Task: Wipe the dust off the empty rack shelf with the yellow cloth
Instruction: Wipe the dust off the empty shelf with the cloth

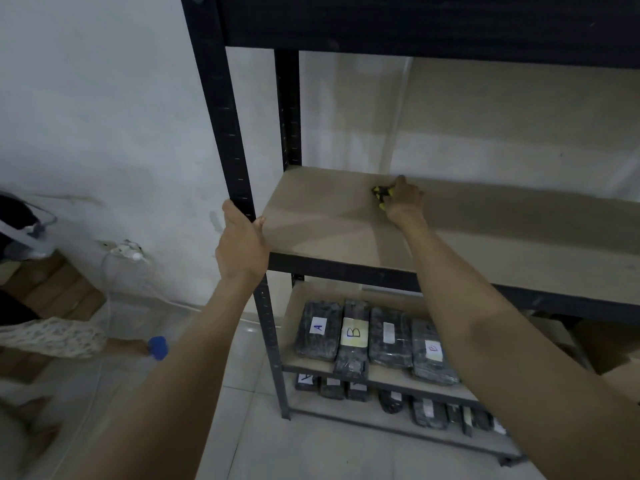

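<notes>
While our left hand [242, 244] curls its fingers round the rack post [221, 116] at nine o'clock, likely for steadiness, our right hand [403, 199] bunches the yellow cloth [381, 195] under curled fingers at twelve o'clock, deep on the empty shelf [329, 220], presumably to drag dust forward

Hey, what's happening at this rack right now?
A person is wiping the empty shelf of a black metal rack. The right hand presses a yellow cloth against the board near its back edge. The left hand holds the front upright post, with the thumb on the shelf's corner. Black wrapped packages labelled with letters sit on the lower shelves. Another person's hand holds something blue at the left.
</notes>
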